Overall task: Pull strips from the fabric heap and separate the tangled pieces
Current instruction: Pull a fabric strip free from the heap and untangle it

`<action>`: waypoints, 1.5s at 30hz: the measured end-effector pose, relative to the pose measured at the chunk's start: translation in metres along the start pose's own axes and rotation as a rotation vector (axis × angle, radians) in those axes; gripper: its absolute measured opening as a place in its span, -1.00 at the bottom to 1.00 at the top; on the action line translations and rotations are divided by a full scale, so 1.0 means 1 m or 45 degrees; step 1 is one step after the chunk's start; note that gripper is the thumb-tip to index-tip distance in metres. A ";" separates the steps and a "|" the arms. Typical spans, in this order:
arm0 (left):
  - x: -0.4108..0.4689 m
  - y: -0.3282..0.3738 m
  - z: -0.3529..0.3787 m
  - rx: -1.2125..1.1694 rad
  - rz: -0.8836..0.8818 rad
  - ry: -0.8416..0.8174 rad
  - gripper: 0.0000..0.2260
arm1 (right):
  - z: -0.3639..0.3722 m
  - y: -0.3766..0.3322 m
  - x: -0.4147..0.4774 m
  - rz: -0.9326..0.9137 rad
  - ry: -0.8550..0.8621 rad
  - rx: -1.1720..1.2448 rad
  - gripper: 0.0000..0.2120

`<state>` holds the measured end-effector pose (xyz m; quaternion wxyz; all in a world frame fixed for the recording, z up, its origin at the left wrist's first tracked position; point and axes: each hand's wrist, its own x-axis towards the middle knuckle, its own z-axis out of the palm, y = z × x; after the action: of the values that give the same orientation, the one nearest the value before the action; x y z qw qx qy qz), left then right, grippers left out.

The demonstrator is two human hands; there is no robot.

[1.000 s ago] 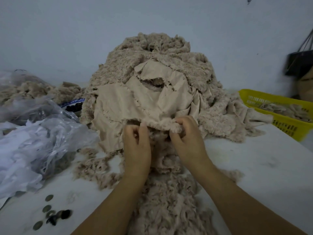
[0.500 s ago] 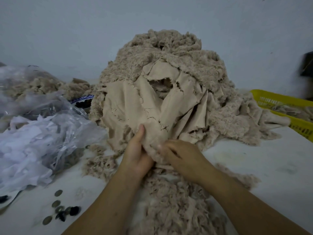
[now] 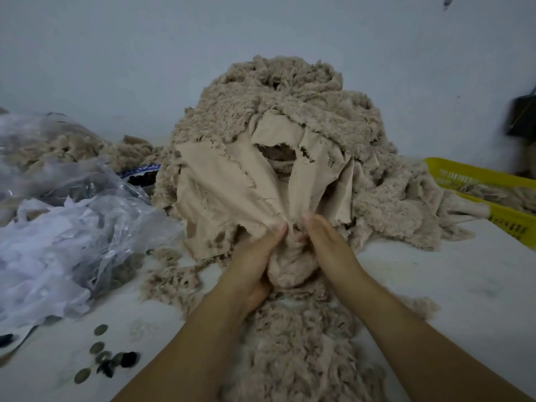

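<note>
Centrally, left grip (image 3: pixel 253 264) and right grip (image 3: pixel 327 248) both clench one bunched fabric wad (image 3: pixel 290 266) at the heap's (image 3: pixel 275 97) foot, fingers curled, on the counter (image 3: pixel 435 285).

The white table (image 3: pixel 435 285) bears a tall fabric heap (image 3: pixel 290 126), loose strips (image 3: pixel 304 343) in front, plastic bags (image 3: pixel 72 227) and buttons (image 3: pixel 101 355) left, a yellow basket (image 3: pixel 475 175) right.

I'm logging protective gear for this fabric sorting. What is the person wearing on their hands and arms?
Nothing visible. The left hand and right hand are bare: no gloves, rings or watch show. Both forearms are sleeveless to the frame's edge.
</note>
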<state>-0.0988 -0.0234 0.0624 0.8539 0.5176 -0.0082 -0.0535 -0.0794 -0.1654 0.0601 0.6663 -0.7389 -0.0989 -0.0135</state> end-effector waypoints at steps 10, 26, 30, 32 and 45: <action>0.004 0.001 0.007 0.080 0.180 0.195 -0.64 | -0.023 0.000 0.014 0.210 0.432 0.401 -0.78; -0.007 -0.003 0.010 0.396 0.149 0.360 -0.60 | 0.000 -0.015 -0.004 -0.638 0.452 -0.795 -0.48; -0.007 -0.003 0.010 0.469 0.300 0.294 -0.78 | 0.007 -0.005 0.000 -0.580 -0.047 -0.830 -0.55; -0.007 -0.005 0.011 0.520 0.342 0.351 -0.72 | 0.008 -0.001 0.005 -0.623 0.022 -0.883 -0.78; -0.009 -0.006 0.016 0.602 0.293 0.295 -0.64 | 0.005 -0.014 -0.007 -0.452 0.321 -0.351 -0.75</action>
<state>-0.1092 -0.0395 0.0652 0.7053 0.7006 0.0185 0.1066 -0.0890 -0.1603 0.0726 0.5536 -0.7863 -0.1404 -0.2357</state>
